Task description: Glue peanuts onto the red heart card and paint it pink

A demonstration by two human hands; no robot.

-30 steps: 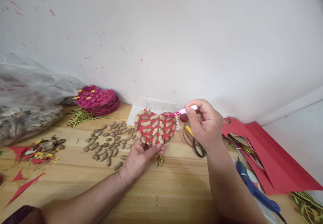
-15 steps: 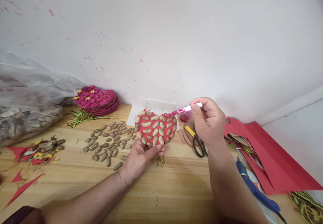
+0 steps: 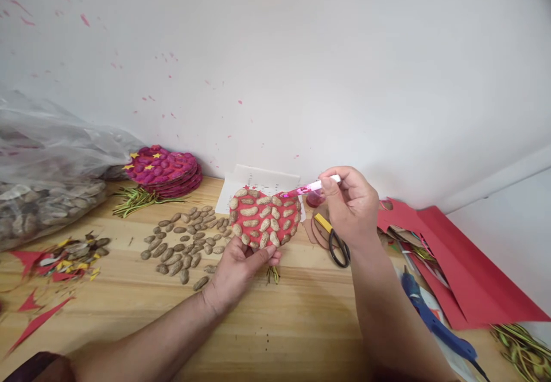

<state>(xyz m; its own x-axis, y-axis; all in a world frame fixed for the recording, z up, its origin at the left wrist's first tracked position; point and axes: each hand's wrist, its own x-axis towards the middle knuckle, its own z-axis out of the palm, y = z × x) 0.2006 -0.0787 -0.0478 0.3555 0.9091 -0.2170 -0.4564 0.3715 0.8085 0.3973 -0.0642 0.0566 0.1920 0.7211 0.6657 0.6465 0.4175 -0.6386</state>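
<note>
Brush: the white-handled paintbrush (image 3: pixel 318 185), smeared with pink, has slid back a little to the left after drifting right half a second ago; its coloured tip now lies over the peanuts at the piece's upper right.
Right hand: the right hand (image 3: pixel 353 205), right of the frame's centre, pinches the handle between thumb and fingers, and has shifted left with it.
Left hand: the left hand (image 3: pixel 235 273), below centre, grips the piece's bottom edge, thumb in front; it has barely moved.
Meaning for the work: the small back-and-forth looks like colour being stroked onto one spot, with coating probably only just begun.
Peanut piece: the red peanut-studded piece (image 3: pixel 257 217) is held up at the middle of the frame, above the counter (image 3: pixel 262 347), face towards the camera.
Its look: a heart-like outline, whole peanuts set in rows and round the rim, nearly all bare tan, with red base showing between; the upper-right ones look reddened, partly hidden by the brush.
Comparison: the stacked pieces (image 3: pixel 172 169) at left of centre wear magenta all over the top one, plus yellow stars.
</note>
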